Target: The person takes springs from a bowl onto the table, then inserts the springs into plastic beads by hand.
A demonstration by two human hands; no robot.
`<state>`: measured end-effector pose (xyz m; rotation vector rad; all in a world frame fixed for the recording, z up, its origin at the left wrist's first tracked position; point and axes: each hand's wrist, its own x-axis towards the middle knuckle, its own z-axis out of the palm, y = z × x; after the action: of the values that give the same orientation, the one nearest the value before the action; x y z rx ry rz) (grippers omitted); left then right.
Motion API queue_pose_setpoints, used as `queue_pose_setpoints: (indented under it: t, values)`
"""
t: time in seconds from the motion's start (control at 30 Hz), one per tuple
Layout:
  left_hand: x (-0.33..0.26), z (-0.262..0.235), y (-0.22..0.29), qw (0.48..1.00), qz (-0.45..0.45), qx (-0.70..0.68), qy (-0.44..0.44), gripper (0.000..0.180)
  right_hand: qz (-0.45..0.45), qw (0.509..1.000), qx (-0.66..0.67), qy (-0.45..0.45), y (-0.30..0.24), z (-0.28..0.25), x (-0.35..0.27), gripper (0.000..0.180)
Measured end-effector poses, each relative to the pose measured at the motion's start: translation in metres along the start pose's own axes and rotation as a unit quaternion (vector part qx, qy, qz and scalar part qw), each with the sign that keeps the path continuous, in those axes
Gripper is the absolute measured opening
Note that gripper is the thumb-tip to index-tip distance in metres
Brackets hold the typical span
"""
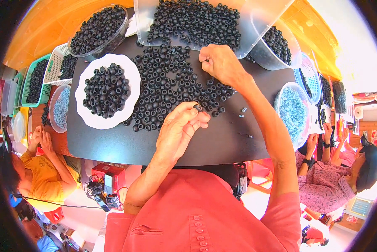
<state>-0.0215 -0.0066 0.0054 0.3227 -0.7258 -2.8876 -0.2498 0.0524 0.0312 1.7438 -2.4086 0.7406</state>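
Between the thumb and fingertips of my left hand (178, 130) is a small black bead-like piece (197, 108) with a round hole, raised over the near side of the pile. My right hand (223, 64) is closed with fingers curled inward, beside the near edge of a clear plastic bin (245, 52); whatever it may pinch is hidden. Under and between my hands, many loose black bead-like pieces (157, 94) spread across the dark tabletop (112, 145). More of them fill a white scalloped plate (82, 110) to the left.
Clear tubs of black pieces (98, 31) (276, 44) stand at the back corners. Tubs of pale blue small parts (292, 111) (61, 108) flank the table. Tiny metallic bits (244, 110) lie right of the pile. People (49, 172) (331, 176) sit on both sides.
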Motion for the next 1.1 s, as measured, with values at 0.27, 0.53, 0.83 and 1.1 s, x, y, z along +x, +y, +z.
queue_pose_setpoints:
  t: [0.27,0.53,0.83,1.1]
  values:
    - [0.0,-0.004,-0.002,0.999,0.029,-0.029,-0.002,0.018,0.2,0.881,0.427,-0.036,-0.071,-0.02,-0.04,0.012]
    - [0.003,-0.006,-0.005,1.0,0.002,-0.005,-0.017,0.018,0.195,0.876,0.44,-0.024,-0.097,-0.026,-0.082,0.004]
    - [0.003,-0.006,-0.003,1.0,-0.011,0.004,-0.019,0.024,0.242,0.85,0.468,0.014,-0.098,-0.022,-0.085,0.007]
    - [0.002,-0.002,-0.002,1.0,-0.006,-0.017,-0.006,0.024,0.221,0.844,0.48,0.09,-0.105,-0.008,-0.091,0.01]
